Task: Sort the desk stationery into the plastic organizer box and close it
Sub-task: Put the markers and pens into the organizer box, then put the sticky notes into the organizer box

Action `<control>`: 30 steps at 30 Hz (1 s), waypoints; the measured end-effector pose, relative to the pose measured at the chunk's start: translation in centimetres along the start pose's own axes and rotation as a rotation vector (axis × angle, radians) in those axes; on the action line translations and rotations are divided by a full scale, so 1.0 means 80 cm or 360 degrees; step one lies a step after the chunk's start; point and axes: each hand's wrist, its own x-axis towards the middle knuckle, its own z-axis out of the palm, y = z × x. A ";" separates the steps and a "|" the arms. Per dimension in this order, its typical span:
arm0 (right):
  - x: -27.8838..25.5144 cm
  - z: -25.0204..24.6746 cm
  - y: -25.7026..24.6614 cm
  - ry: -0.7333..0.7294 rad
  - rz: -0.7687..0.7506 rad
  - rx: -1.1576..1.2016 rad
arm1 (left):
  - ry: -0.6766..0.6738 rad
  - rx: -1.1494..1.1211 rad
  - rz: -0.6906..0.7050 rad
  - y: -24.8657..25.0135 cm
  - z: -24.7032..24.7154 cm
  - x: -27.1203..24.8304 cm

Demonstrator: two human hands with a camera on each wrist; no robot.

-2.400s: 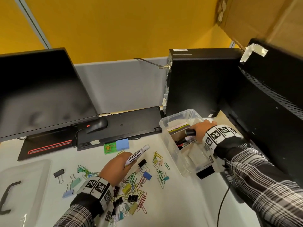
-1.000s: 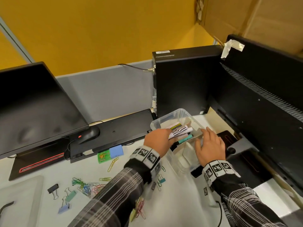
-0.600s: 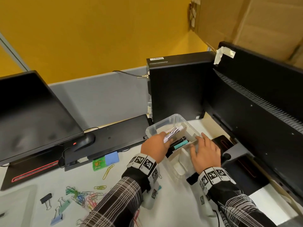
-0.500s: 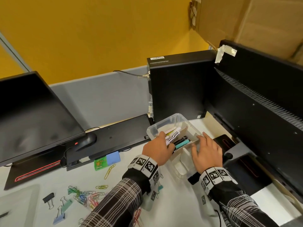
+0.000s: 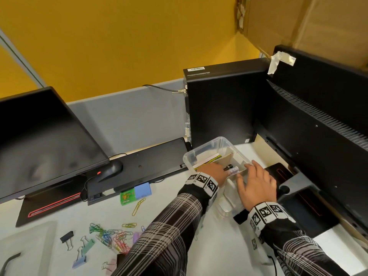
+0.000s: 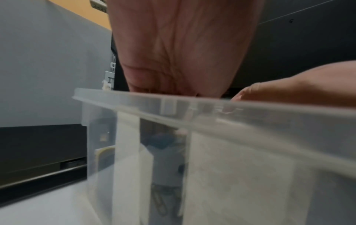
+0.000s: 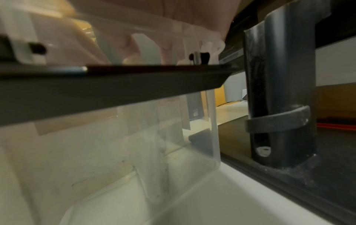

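A white bench [image 5: 175, 218] is seen from above. A clear plastic box [image 5: 209, 147] stands on it, lid off. The left hand [image 5: 214, 171] reaches inside the box, its grip hidden among markers [image 5: 233, 169]. The right hand [image 5: 256, 184] is laid flat, fingers spread, on the box's right rim. Paper clips [image 5: 113, 237] are scattered well left of both hands.

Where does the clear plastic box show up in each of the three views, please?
Head: the box sits centre-right on the desk, in front of the black computer tower, with both hands at it.
Left wrist: its rim and wall fill the lower right.
Right wrist: its wall fills the lower left, behind a dark bar.
Shared landmark: the box's rim, under the left hand.
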 end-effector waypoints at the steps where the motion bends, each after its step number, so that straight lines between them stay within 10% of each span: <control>1: -0.001 0.000 0.000 0.0003 0.0001 -0.0001 | 0.0014 -0.0038 0.0038 -0.001 0.000 -0.003; 9: -0.001 0.001 0.000 0.0016 -0.0007 -0.0007 | 0.0695 -0.0458 0.0376 -0.047 0.006 -0.084; 14: -0.004 -0.007 -0.007 -0.0103 0.0027 -0.0148 | 0.0839 -0.0468 0.0131 -0.138 0.046 -0.161; 23: -0.055 -0.021 -0.171 0.0119 -0.0734 0.0032 | 0.0549 -0.0146 -0.0586 -0.304 0.101 -0.222; 30: -0.057 0.073 -0.277 -0.0640 -0.1148 0.0099 | 0.0293 -0.0008 -0.0632 -0.336 0.099 -0.213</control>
